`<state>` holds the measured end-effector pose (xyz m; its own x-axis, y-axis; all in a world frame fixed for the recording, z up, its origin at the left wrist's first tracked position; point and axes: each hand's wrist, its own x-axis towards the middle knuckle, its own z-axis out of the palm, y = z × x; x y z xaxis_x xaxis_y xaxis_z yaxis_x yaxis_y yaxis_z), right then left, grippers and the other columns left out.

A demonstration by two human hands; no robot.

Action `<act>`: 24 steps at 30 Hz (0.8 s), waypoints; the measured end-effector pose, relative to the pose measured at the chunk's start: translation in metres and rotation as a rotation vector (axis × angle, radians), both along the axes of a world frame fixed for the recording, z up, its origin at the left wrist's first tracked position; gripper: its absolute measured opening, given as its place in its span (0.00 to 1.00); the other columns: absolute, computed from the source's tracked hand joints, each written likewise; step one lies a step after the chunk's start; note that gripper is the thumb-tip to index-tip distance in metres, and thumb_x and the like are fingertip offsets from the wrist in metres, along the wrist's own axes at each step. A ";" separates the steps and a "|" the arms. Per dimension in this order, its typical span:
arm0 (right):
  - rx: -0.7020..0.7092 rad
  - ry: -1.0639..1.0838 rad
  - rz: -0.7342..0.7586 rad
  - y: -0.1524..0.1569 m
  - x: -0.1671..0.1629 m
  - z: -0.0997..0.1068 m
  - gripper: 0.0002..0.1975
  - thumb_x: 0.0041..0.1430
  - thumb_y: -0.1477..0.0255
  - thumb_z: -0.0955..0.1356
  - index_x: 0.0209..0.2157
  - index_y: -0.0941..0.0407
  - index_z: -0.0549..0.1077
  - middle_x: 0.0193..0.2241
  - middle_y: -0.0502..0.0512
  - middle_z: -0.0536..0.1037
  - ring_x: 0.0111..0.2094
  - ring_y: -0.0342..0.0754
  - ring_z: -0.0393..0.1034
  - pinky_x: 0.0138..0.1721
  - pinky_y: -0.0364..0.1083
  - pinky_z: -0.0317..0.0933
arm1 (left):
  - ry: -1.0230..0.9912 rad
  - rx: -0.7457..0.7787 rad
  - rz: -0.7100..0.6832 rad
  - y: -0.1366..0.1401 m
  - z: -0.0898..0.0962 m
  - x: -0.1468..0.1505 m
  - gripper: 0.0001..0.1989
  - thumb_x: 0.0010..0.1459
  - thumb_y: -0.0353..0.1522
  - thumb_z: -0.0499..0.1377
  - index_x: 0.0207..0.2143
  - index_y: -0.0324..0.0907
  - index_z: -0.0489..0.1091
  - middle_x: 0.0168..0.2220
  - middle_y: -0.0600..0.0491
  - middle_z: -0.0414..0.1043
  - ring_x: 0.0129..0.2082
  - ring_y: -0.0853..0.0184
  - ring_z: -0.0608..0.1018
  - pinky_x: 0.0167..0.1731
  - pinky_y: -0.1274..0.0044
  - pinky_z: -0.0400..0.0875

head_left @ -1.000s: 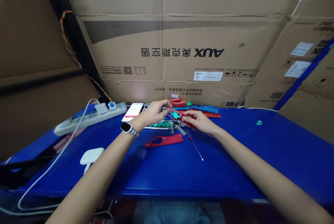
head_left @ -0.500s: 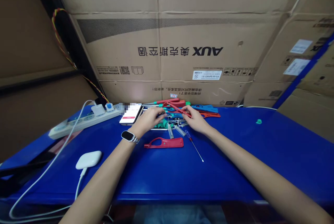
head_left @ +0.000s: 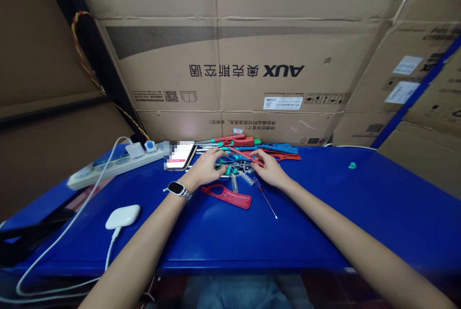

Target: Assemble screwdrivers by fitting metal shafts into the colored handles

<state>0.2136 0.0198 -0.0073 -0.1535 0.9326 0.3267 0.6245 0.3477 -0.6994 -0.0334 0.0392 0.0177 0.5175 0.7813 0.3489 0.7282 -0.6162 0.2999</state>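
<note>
My right hand (head_left: 269,169) pinches a thin red lighter casing half (head_left: 240,154), held slantwise over the pile of parts. To its left, my left hand (head_left: 208,167) hovers with fingers apart and curved, low over green pieces (head_left: 230,171) and metal rods; what lies under its palm is hidden. Another red casing half (head_left: 232,197) with an oval opening rests on the table just in front of the left hand. Clear small tanks (head_left: 246,177) lie between the hands. Below the right hand is a screwdriver (head_left: 265,197) with a clear-and-red handle, its tip pointing towards me.
Red-handled lighters (head_left: 241,141) and blue casings (head_left: 279,148) are heaped at the back against a cardboard wall (head_left: 245,50). A phone (head_left: 181,155) lies left of the pile. Further left are a power strip (head_left: 117,165) and a white earbud case (head_left: 123,216) on a cable. One green piece (head_left: 352,165) sits far right.
My left hand has come down slightly and its fingers have spread. The casing on the table has turned, its right end nearer me. The casing in my right hand has tilted differently.
</note>
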 end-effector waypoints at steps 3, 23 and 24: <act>0.021 0.046 0.022 -0.004 0.002 0.001 0.11 0.58 0.72 0.66 0.44 0.51 0.72 0.34 0.50 0.80 0.37 0.51 0.74 0.42 0.49 0.65 | -0.058 0.023 -0.028 -0.002 0.000 -0.001 0.19 0.62 0.39 0.55 0.53 0.41 0.67 0.55 0.42 0.67 0.58 0.54 0.70 0.59 0.61 0.63; 0.240 -0.271 0.027 -0.025 0.015 0.018 0.19 0.59 0.66 0.69 0.53 0.51 0.70 0.50 0.56 0.78 0.47 0.56 0.74 0.48 0.54 0.65 | -0.431 -0.102 -0.046 0.002 0.005 0.038 0.15 0.65 0.40 0.53 0.38 0.39 0.74 0.30 0.52 0.77 0.29 0.66 0.75 0.31 0.75 0.67; 0.243 -0.253 0.030 -0.023 0.021 0.019 0.18 0.60 0.67 0.69 0.51 0.51 0.71 0.49 0.56 0.78 0.48 0.56 0.74 0.49 0.54 0.64 | -0.440 -0.118 -0.041 0.004 0.007 0.045 0.15 0.65 0.40 0.53 0.37 0.39 0.74 0.30 0.52 0.76 0.29 0.66 0.75 0.30 0.75 0.67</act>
<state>0.2343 -0.0029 0.0114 -0.2838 0.8263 0.4865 0.7547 0.5055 -0.4182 0.0120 0.0434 0.0246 0.3717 0.8110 0.4519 0.4918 -0.5848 0.6451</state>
